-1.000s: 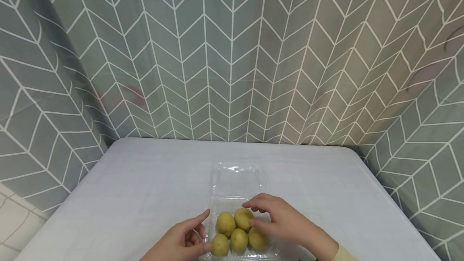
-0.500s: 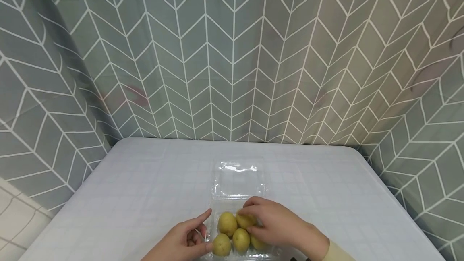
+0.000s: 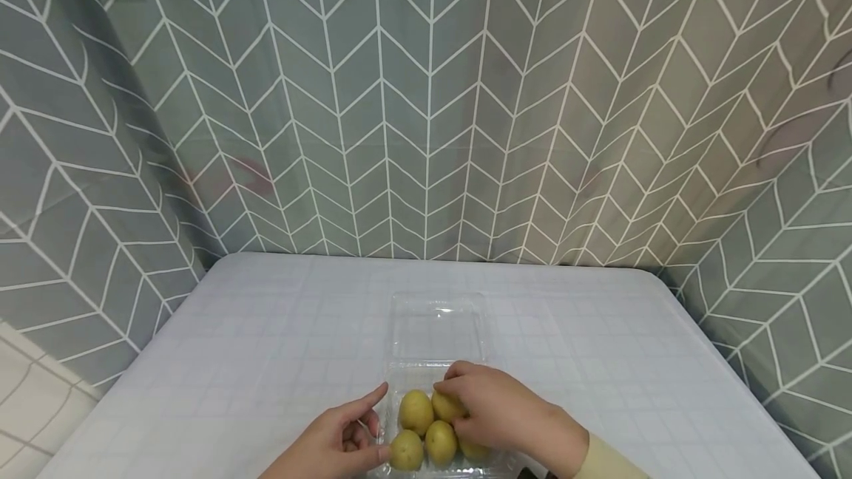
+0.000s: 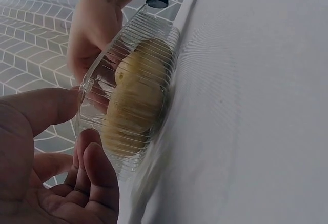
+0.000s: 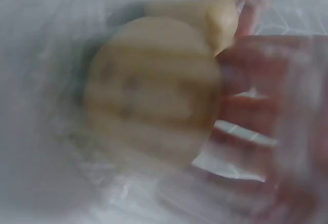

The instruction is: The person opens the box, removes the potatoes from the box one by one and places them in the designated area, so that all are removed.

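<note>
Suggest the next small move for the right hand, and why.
Perhaps lift the rear right yellow item gently upward: the right hand appears to grip it, the left hand touches the left side of the clear container, and the lid lies open.

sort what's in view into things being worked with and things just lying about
Being worked with:
- five round yellow items
- clear container
- its open lid
- left hand
- right hand

Just around:
- white-covered table
- chevron-patterned curtain
</note>
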The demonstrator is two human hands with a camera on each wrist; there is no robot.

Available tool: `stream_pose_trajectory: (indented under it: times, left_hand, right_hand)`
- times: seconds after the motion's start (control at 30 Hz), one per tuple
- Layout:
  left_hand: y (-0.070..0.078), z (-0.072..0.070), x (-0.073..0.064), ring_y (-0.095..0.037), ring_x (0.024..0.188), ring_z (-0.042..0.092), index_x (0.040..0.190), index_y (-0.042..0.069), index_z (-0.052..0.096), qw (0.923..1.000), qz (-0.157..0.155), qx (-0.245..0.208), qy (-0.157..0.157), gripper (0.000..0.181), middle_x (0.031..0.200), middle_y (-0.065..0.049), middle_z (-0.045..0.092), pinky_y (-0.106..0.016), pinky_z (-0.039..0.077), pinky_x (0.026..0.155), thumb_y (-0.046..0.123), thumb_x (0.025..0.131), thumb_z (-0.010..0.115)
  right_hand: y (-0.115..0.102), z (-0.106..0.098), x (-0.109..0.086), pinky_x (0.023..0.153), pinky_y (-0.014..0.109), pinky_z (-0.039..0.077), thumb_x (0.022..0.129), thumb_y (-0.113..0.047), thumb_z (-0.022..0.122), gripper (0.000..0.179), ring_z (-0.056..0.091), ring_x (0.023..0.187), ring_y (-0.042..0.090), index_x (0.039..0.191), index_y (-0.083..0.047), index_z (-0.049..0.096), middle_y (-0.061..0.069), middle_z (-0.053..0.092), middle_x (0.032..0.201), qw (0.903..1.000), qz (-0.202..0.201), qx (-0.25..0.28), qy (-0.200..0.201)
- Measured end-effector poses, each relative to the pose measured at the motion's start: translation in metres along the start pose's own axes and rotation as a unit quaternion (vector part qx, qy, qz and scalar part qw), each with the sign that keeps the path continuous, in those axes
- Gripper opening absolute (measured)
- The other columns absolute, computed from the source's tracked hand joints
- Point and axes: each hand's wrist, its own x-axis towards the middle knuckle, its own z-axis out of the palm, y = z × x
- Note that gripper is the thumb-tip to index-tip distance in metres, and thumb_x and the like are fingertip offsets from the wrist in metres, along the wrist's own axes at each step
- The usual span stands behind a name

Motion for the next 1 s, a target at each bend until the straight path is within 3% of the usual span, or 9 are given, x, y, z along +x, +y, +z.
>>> stream_pose_trajectory:
  times: [0.13,0.53,0.8,1.0]
  left_hand:
    - [0.0002,0.0003,0.0,0.0,0.069,0.052,0.151,-0.007,0.031,1.0,-0.002,-0.006,0.001,0.076,0.099,-0.006,0.053,-0.016,0.047,0.061,0.017,0.091,0.072]
    - [-0.0011,0.001,-0.0007,0.001,0.068,0.052,0.151,-0.007,0.03,0.9999,0.007,-0.008,-0.001,0.077,0.098,-0.004,0.053,-0.014,0.046,0.06,0.016,0.091,0.073]
    - [-0.0007,0.0021,-0.0008,0.0,0.069,0.052,0.151,-0.006,0.03,1.0,0.0,-0.008,0.004,0.077,0.098,-0.004,0.053,-0.014,0.046,0.06,0.017,0.091,0.073]
    - [-0.001,0.0026,0.0,0.0,0.068,0.052,0.151,-0.004,0.031,0.9999,-0.005,-0.008,0.009,0.077,0.097,-0.004,0.053,-0.014,0.045,0.059,0.017,0.091,0.073]
  right_hand:
    - [-0.004,0.0026,0.0033,0.067,0.023,0.047,0.075,-0.01,0.075,0.034,0.049,0.072,0.003,0.108,-0.018,0.073,-0.012,0.055,0.098,0.9994,-0.003,-0.033,-0.006]
    - [-0.002,0.0011,0.0053,0.081,0.027,0.05,0.074,-0.011,0.077,0.049,0.057,0.092,0.002,0.123,-0.014,0.071,-0.012,0.062,0.108,0.9988,-0.02,-0.032,-0.031]
    - [0.0016,0.0027,0.0038,0.069,0.024,0.047,0.074,-0.016,0.078,0.039,0.05,0.078,0.0,0.112,-0.019,0.073,-0.016,0.058,0.097,0.9989,-0.03,-0.037,-0.003]
    - [0.0021,0.002,-0.0014,0.064,0.023,0.045,0.075,-0.019,0.078,0.037,0.05,0.075,0.002,0.111,-0.022,0.072,-0.012,0.058,0.101,0.9987,-0.023,-0.039,0.021]
